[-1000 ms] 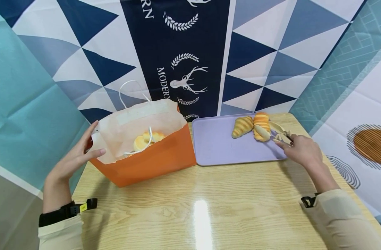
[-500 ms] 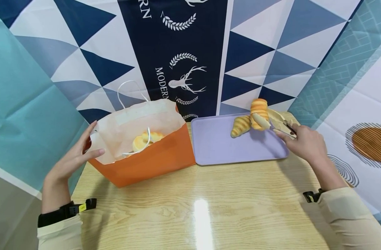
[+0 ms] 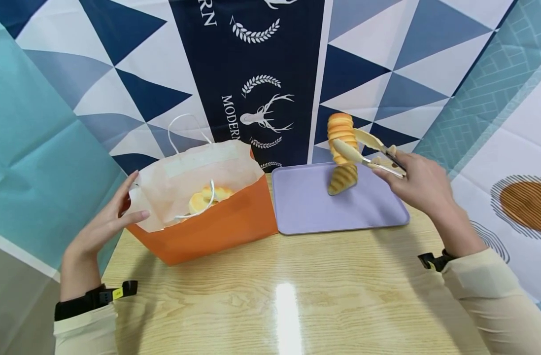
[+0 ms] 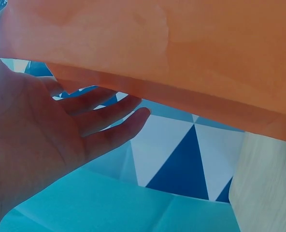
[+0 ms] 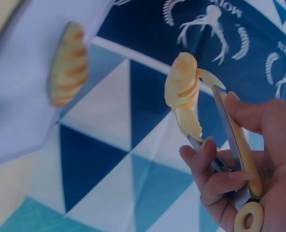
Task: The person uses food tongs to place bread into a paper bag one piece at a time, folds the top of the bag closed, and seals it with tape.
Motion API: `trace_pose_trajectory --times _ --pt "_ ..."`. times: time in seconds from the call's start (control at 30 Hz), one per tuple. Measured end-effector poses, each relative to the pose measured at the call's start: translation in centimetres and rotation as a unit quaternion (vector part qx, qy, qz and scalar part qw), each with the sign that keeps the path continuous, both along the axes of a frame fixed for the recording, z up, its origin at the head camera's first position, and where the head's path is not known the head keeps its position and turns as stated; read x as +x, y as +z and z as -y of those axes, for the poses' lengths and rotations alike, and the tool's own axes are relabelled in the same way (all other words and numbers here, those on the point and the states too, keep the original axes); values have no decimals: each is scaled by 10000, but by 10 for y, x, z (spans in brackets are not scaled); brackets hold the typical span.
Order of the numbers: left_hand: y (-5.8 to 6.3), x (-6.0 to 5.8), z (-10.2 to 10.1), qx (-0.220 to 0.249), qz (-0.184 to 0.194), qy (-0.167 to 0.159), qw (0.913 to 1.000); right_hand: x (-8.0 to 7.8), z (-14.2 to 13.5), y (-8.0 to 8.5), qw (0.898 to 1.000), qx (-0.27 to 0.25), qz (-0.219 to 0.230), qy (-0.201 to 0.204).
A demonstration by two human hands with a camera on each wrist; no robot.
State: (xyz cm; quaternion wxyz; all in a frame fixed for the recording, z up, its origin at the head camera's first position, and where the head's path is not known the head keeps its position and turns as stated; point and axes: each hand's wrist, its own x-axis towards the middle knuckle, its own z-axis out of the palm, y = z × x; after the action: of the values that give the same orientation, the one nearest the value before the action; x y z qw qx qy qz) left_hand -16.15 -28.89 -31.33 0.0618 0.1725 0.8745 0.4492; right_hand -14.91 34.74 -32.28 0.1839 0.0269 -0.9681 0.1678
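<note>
My right hand (image 3: 425,185) grips a pair of tongs (image 5: 237,145) with metal arms and cream tips. Between the tips hangs a golden, ridged bread roll (image 3: 341,138), lifted above the back of the lilac tray (image 3: 310,207). A croissant (image 3: 343,179) lies on that tray, its upper end partly covered by the raised roll in the head view. At the left, my left hand (image 3: 99,217) rests against the side of an orange paper bag (image 3: 221,231), thumb and fingers spread at its rim. In the left wrist view those fingers reach loosely along the bag's outside.
Inside the bag, yellow bread (image 3: 201,202) shows behind a white cord handle (image 3: 212,190); a second handle (image 3: 186,117) rises at the back. Bag and tray stand side by side on a wooden table (image 3: 235,301). A patterned cloth backdrop (image 3: 261,59) stands close behind.
The tongs have lifted the ridged roll off the tray, moving it up and to the left until it hangs above the croissant. The left hand and bag have stayed put.
</note>
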Motion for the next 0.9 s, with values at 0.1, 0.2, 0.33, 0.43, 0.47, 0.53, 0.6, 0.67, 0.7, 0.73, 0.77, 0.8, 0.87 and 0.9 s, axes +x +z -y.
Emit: trace_pose_trajectory --times 0.1,0.2,0.33,0.43,0.47,0.53,0.6,0.67,0.7,0.73,0.77,0.8,0.87,0.9 --pt "-1 0 0 26 4 1 10000 -1 13 10 9999 34 -82 127" --pt "-1 -1 0 48 23 -21 10000 -3 26 20 9995 66 -137 272" --pt "1 -1 -2 10 42 -10 10000 -6 44 35 9985 129 -307 442" --pt "2 -1 -3 -21 52 18 10000 -7 59 45 9968 204 -485 595" --pt "2 -1 -3 -26 54 22 10000 -8 65 49 9962 211 -529 660" --pt "2 -1 -4 -28 59 21 10000 -8 76 55 9948 182 -585 812" --pt "3 -1 -4 -35 54 16 10000 -8 87 60 9931 164 -609 994" --pt "3 -1 -5 -59 46 28 10000 -9 98 65 9906 144 -670 1183" --pt "3 -1 -5 -72 47 35 10000 -9 104 68 9891 144 -703 1286" --pt "3 -1 -5 -77 52 39 9999 -9 110 70 9876 152 -729 1383" --pt "3 -1 -5 -80 55 40 9999 -9 115 72 9861 150 -752 1473" --pt "3 -2 -5 -83 63 47 9999 -10 121 73 9850 138 -748 1552" --pt "3 -2 -5 -79 78 50 9999 -10 132 76 9828 110 -696 1705" --pt "3 -2 -5 -73 88 50 9999 -10 137 78 9822 113 -656 1758"
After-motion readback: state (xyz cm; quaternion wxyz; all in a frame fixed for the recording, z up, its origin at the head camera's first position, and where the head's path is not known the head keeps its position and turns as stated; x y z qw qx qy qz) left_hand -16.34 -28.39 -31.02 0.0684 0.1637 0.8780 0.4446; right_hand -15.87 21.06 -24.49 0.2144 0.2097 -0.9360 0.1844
